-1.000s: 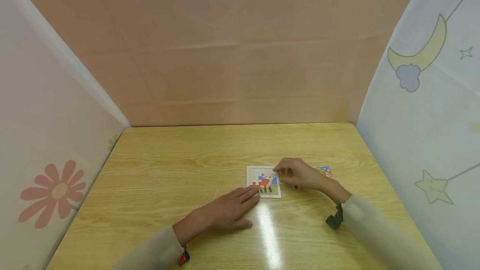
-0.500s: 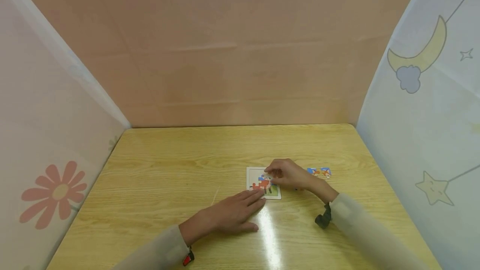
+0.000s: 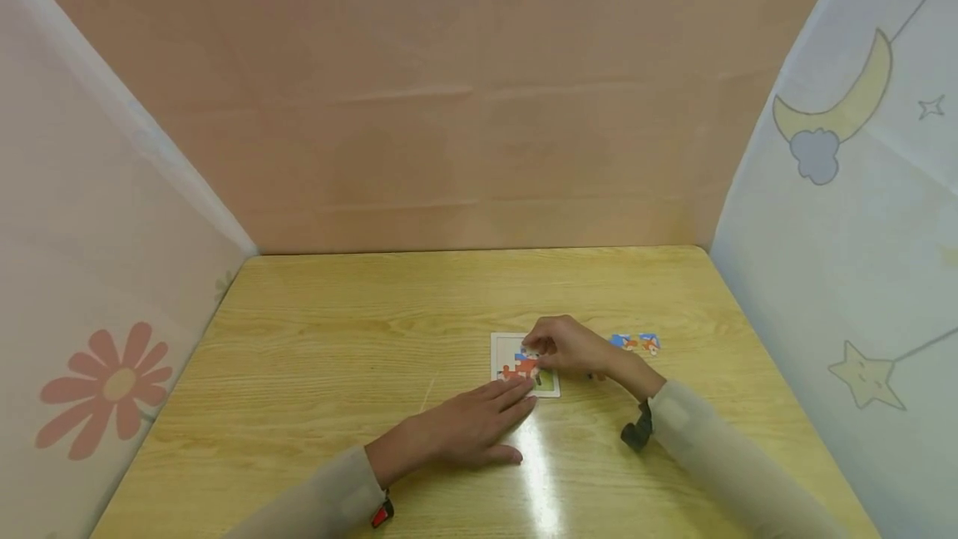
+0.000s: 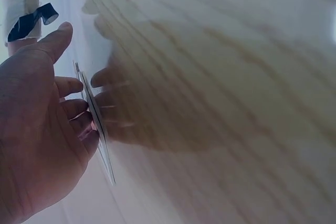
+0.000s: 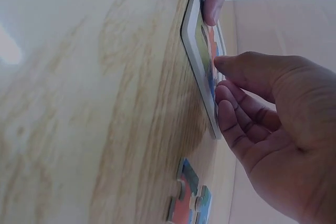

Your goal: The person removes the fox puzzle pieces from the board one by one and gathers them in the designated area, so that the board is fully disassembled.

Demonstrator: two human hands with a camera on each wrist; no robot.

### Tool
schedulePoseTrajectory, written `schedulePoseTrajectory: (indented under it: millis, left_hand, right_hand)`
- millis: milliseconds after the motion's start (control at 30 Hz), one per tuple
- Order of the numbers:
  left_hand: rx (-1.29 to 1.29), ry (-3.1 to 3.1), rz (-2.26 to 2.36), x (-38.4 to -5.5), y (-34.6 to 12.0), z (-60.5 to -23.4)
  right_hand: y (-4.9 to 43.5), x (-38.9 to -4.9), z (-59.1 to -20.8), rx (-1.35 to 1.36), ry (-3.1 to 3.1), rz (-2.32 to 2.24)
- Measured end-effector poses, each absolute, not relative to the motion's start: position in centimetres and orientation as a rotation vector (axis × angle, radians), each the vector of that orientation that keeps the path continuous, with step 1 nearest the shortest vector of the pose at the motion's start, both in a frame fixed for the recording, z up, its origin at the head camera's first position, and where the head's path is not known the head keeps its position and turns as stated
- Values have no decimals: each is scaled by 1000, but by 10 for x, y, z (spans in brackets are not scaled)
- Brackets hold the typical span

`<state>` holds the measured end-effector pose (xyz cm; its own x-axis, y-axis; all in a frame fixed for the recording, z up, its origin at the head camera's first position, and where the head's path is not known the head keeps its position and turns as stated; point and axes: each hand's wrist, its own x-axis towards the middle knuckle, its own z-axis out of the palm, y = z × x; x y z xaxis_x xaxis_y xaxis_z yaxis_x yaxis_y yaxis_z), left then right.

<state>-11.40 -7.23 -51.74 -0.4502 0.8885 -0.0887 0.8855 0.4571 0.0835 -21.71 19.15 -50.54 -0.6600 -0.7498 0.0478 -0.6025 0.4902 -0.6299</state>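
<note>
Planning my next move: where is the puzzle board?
In the head view, the puzzle board lies just right of centre, the left hand at its near edge, the right hand over its right side, loose pieces farther right.

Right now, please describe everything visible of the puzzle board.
The puzzle board is thin and looks square, with a pale border and rounded corners, perhaps card or wood. It lies flat on the table, partly covered by a red, blue and green picture; its far left is bare. The left hand rests fingers on its near edge; the right hand hides its far right corner.
</note>
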Motion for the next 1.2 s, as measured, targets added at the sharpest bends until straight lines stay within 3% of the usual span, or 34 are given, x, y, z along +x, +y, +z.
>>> schedulePoseTrajectory:
  millis: [1200]
  left_hand:
    - [1617, 2549, -46, -116, -73, -510]
  right_hand:
    - [183, -219, -501, -1104, 2476, -902]
